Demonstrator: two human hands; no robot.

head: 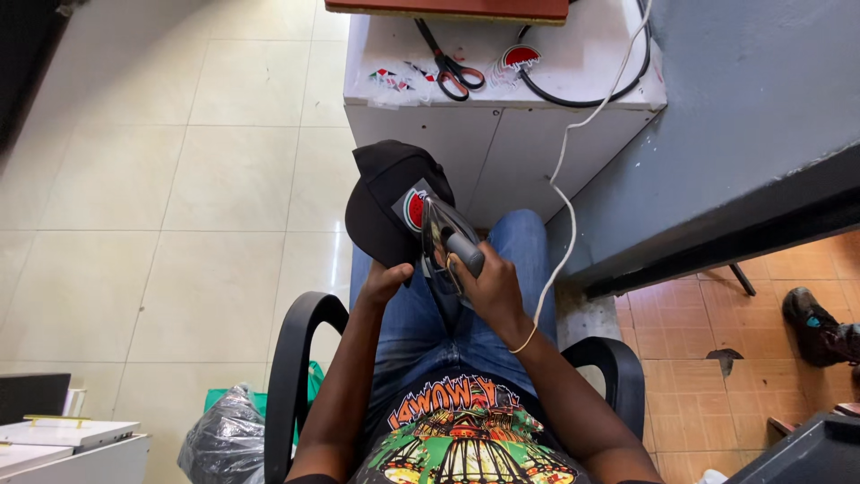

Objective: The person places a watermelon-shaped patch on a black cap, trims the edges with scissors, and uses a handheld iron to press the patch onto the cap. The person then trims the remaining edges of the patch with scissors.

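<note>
Hands | left hand (387,280) grips black cap (390,202), bracing it | right hand (488,282) clasps iron (445,242), pressing round patch (415,209) | scissors (451,68) on table (502,134) at 12 o'clock

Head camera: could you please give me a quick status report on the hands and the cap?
Left hand grips black cap. Right hand presses iron on watermelon patch. White cord trails clear.

The black cap (387,202) is matt cloth with a glossy red patch (415,209) on its front. The iron (445,246) shows a shiny metal sole and a smooth grey plastic handle. The chair (300,376) arms are glossy black plastic; the jeans (430,323) are rough denim. Floor tiles (179,179) gleam faintly.
</note>
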